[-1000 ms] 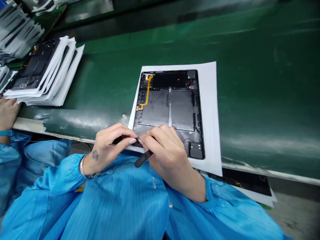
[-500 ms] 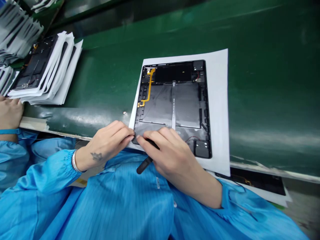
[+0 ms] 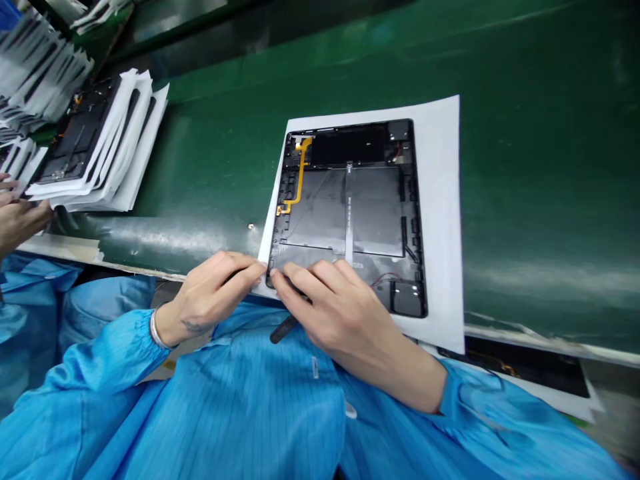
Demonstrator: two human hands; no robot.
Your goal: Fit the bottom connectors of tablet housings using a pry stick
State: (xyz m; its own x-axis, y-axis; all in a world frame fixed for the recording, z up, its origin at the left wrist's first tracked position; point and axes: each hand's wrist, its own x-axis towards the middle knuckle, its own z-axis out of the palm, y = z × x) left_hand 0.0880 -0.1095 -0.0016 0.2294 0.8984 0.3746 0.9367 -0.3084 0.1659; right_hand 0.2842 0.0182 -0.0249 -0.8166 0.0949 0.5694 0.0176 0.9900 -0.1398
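Note:
An open tablet housing (image 3: 325, 207), with dark batteries and a yellow flex cable (image 3: 301, 173), lies on a white sheet (image 3: 440, 233). At its lower left corner, my left hand (image 3: 217, 287) has thumb and forefinger pinched together against the edge; whatever is between them is too small to make out. My right hand (image 3: 335, 300) is closed round a slim black tool (image 3: 284, 329), whose lower end sticks out below the palm. Its working tip is hidden. The right fingertips touch the same corner, close beside the left ones.
A stack of similar housings between white sheets (image 3: 143, 147) stands at the left on the green bench (image 3: 215, 160), with more sheets behind it. Another person's hand (image 3: 20, 217) is at the far left. Below the bench edge at right lies another dark panel (image 3: 540, 367).
My left hand has shifted slightly and its wrist has turned; both hands stay at the same corner. The other person's hand has lifted and opened beside the stack.

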